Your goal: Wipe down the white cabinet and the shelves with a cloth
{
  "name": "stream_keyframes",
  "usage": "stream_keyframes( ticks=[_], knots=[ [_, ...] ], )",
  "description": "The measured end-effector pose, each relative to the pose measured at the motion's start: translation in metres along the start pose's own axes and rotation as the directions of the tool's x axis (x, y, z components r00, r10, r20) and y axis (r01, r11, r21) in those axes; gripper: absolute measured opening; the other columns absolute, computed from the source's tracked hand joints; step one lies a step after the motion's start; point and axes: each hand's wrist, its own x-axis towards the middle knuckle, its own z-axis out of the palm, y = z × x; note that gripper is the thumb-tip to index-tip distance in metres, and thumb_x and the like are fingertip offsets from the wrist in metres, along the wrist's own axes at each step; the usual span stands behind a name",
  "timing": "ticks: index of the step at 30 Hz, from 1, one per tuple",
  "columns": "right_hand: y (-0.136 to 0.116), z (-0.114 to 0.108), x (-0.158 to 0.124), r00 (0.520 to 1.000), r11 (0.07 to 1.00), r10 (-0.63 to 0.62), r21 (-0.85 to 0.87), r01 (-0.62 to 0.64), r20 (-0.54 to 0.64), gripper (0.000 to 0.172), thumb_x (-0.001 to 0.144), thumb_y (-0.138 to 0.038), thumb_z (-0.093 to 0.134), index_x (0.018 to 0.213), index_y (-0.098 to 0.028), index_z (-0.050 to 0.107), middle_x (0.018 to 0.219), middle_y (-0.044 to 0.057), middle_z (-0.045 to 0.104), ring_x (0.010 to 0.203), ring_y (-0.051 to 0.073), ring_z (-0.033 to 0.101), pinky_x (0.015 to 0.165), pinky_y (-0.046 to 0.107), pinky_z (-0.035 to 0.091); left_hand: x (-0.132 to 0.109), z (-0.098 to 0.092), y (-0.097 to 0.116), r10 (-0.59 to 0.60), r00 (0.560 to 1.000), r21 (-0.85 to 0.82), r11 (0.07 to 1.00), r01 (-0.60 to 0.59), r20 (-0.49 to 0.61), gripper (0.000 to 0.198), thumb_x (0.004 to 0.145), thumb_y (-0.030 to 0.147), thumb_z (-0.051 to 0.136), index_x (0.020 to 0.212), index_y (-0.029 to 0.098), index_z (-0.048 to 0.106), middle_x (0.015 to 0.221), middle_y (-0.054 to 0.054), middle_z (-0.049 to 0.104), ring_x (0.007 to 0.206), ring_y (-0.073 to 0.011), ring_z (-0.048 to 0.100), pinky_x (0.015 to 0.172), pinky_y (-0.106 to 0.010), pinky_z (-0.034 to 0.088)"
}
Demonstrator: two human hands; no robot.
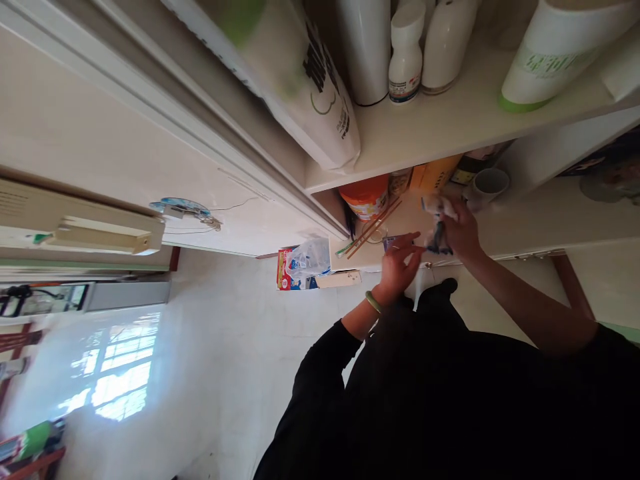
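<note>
My right hand point(463, 230) is closed on a small crumpled white and dark-blue packet point(439, 208), blurred by motion; its exact kind is unclear. Just to the left, my left hand point(399, 263), with a pale green bangle at the wrist, has its fingers stretched out. They lie close to a small dark purple flat item point(395, 241) on the lower shelf; whether they touch it is hard to tell. A pair of wooden chopsticks point(375, 228) rests on that shelf, slanting beside my left hand.
On the lower shelf stand an orange tub point(367, 197) and a grey-white cup point(489, 183). The upper shelf point(400, 137) juts over them, carrying white bottles point(405, 53) and a wrapped white pack point(320, 100). A red and blue box point(300, 280) holding a plastic bag sits left of the shelf.
</note>
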Motion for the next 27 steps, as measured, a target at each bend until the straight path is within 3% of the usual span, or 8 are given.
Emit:
stream_keyframes(
  ticks=[3, 5, 8, 11, 14, 16, 20, 27],
  knots=[
    [0.030, 0.005, 0.004, 0.947, 0.866, -0.204, -0.405, 0.293, 0.249, 0.060, 0.098, -0.028, 0.064, 0.156, -0.020, 0.079, 0.178, 0.023, 0.064, 0.168, 0.046, 0.053, 0.139, 0.062, 0.045, -0.004, 0.004, -0.023, -0.086, 0.994, 0.139, 0.987, 0.076, 0.062, 0.038, 0.120, 0.016, 0.059, 0.149, 0.020, 0.082, 0.167, -0.016, 0.077, 0.164, -0.0276, 0.070, 0.138, -0.050, 0.060],
    [0.041, 0.014, 0.014, 0.877, 0.755, -0.240, -0.488, 0.438, 0.416, 0.058, 0.103, -0.028, 0.065, 0.159, -0.020, 0.078, 0.181, 0.022, 0.063, 0.171, 0.045, 0.051, 0.143, 0.062, 0.040, 0.003, 0.016, -0.031, -0.118, 0.981, 0.239, 0.968, 0.080, 0.151, 0.046, 0.117, 0.018, 0.066, 0.162, 0.010, 0.073, 0.178, -0.022, 0.067, 0.175, -0.0324, 0.058, 0.144, -0.050, 0.053],
    [0.042, 0.031, 0.038, 0.816, 0.659, -0.276, -0.518, 0.545, 0.507, 0.057, 0.111, -0.027, 0.058, 0.164, -0.017, 0.077, 0.184, 0.020, 0.061, 0.173, 0.043, 0.049, 0.144, 0.063, 0.038, 0.022, 0.037, -0.034, -0.144, 0.976, 0.312, 0.946, 0.087, 0.163, 0.063, 0.118, 0.027, 0.067, 0.175, 0.002, 0.058, 0.190, -0.029, 0.049, 0.185, -0.0385, 0.038, 0.149, -0.057, 0.044],
    [0.040, 0.035, 0.049, 0.812, 0.635, -0.269, -0.539, 0.554, 0.518, 0.059, 0.107, -0.025, 0.063, 0.163, -0.022, 0.080, 0.182, 0.016, 0.062, 0.173, 0.043, 0.049, 0.142, 0.064, 0.040, 0.035, 0.053, -0.033, -0.145, 0.980, 0.323, 0.942, 0.094, 0.139, 0.068, 0.119, 0.032, 0.064, 0.181, 0.006, 0.052, 0.193, -0.029, 0.044, 0.186, -0.0398, 0.036, 0.149, -0.063, 0.043],
    [0.042, 0.028, 0.040, 0.838, 0.633, -0.251, -0.573, 0.520, 0.484, 0.062, 0.104, -0.021, 0.063, 0.164, -0.026, 0.079, 0.183, 0.013, 0.061, 0.171, 0.043, 0.048, 0.141, 0.065, 0.040, 0.035, 0.062, -0.030, -0.113, 0.971, 0.324, 0.945, 0.040, 0.211, 0.071, 0.118, 0.035, 0.067, 0.180, 0.004, 0.054, 0.191, -0.028, 0.046, 0.183, -0.0400, 0.042, 0.150, -0.059, 0.042],
    [0.042, 0.027, 0.037, 0.853, 0.635, -0.235, -0.591, 0.498, 0.465, 0.063, 0.105, -0.020, 0.061, 0.165, -0.023, 0.078, 0.185, 0.016, 0.059, 0.170, 0.045, 0.049, 0.140, 0.067, 0.040, 0.038, 0.064, -0.030, -0.098, 0.966, 0.328, 0.945, 0.014, 0.241, 0.073, 0.118, 0.038, 0.068, 0.179, 0.001, 0.054, 0.190, -0.030, 0.047, 0.182, -0.0403, 0.045, 0.150, -0.059, 0.042],
    [0.035, 0.034, 0.050, 0.873, 0.654, -0.215, -0.600, 0.461, 0.437, 0.061, 0.105, -0.026, 0.066, 0.163, -0.020, 0.080, 0.187, 0.021, 0.055, 0.167, 0.050, 0.050, 0.135, 0.070, 0.044, 0.052, 0.059, -0.035, -0.146, 0.972, 0.373, 0.925, 0.069, 0.182, 0.069, 0.118, 0.037, 0.066, 0.176, -0.001, 0.058, 0.184, -0.034, 0.054, 0.180, -0.0417, 0.049, 0.150, -0.060, 0.042],
    [0.037, 0.022, 0.045, 0.813, 0.629, -0.214, -0.561, 0.539, 0.542, 0.062, 0.104, -0.019, 0.068, 0.164, -0.028, 0.081, 0.191, 0.014, 0.051, 0.175, 0.045, 0.047, 0.143, 0.064, 0.039, 0.038, 0.059, -0.031, -0.093, 0.961, 0.376, 0.926, -0.012, 0.261, 0.071, 0.116, 0.035, 0.072, 0.176, 0.000, 0.057, 0.186, -0.032, 0.053, 0.180, -0.0400, 0.050, 0.149, -0.058, 0.045]
  ],
)
